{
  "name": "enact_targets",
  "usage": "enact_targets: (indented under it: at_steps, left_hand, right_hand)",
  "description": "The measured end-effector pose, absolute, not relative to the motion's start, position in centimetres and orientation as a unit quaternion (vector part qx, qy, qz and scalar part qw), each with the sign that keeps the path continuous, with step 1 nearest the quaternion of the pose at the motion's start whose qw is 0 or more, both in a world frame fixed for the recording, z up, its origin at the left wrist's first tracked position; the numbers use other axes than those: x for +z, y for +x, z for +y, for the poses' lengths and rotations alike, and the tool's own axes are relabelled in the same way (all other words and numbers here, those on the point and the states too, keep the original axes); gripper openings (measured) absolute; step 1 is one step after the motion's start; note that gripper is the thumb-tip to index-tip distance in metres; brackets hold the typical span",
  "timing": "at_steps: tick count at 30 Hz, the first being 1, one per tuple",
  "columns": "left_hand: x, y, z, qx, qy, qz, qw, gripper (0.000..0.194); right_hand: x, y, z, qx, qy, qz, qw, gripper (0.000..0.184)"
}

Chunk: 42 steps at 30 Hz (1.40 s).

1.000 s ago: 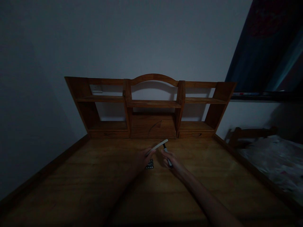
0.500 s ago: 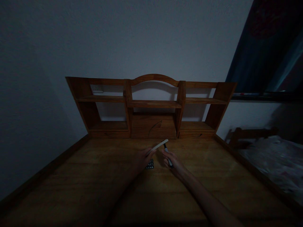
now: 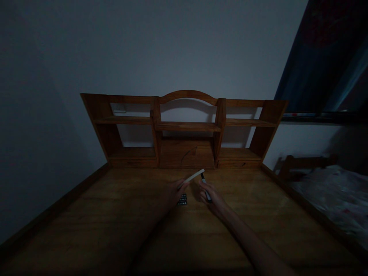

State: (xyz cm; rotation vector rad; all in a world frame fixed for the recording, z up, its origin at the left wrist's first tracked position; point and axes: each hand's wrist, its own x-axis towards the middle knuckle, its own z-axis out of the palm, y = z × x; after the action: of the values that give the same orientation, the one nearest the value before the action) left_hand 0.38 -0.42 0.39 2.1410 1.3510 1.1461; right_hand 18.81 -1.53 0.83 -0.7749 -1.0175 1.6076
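My left hand (image 3: 174, 191) grips pale strip (image 3: 194, 176); my right hand (image 3: 212, 194) holds slim tool (image 3: 204, 180), tip beside strip's end, towards tabletop (image 3: 258, 207) back edge.

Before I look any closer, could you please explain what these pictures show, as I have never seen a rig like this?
There is no robot here: these are a person's two bare hands, seen by one camera worn on the head, looking forward and down. The left hand holds a pale strip, which slants up towards the right. The right hand holds a slim, dark and light tool, its upper end close to the strip's far end; whether they touch is too dim to tell. On the wooden desk, beside the left hand, lies a small dark item with pale marks, partly hidden. A wooden shelf unit stands at the back.
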Motion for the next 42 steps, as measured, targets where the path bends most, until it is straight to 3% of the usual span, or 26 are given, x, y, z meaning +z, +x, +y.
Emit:
enact_targets:
  at_steps: [5,13,20,26,42]
  left_hand:
    - [0.4,0.3,-0.5,0.382,0.765,0.485,0.181,0.039]
    - [0.4,0.5,-0.5,0.395,0.763,0.478,0.184,0.038]
    - [-0.4,0.3,-0.1,0.392,0.772,0.466,0.184,0.037]
    - [0.3,0.5,-0.5,0.400,0.768,0.467,0.181,0.038]
    - [0.0,0.4,-0.2,0.393,0.758,0.494,0.165,0.040]
  right_hand:
    - [0.2,18.4,-1.8,0.665,-0.326,-0.470,0.480,0.042]
    - [1.0,18.9,-1.8,0.686,-0.291,-0.423,0.516,0.040]
    - [-0.2,18.5,-1.7,0.666,-0.326,-0.491,0.458,0.039]
    - [0.2,19.1,-1.3,0.673,-0.304,-0.438,0.512,0.039]
    - [0.9,19.6,-1.3,0.713,-0.253,-0.375,0.535,0.040]
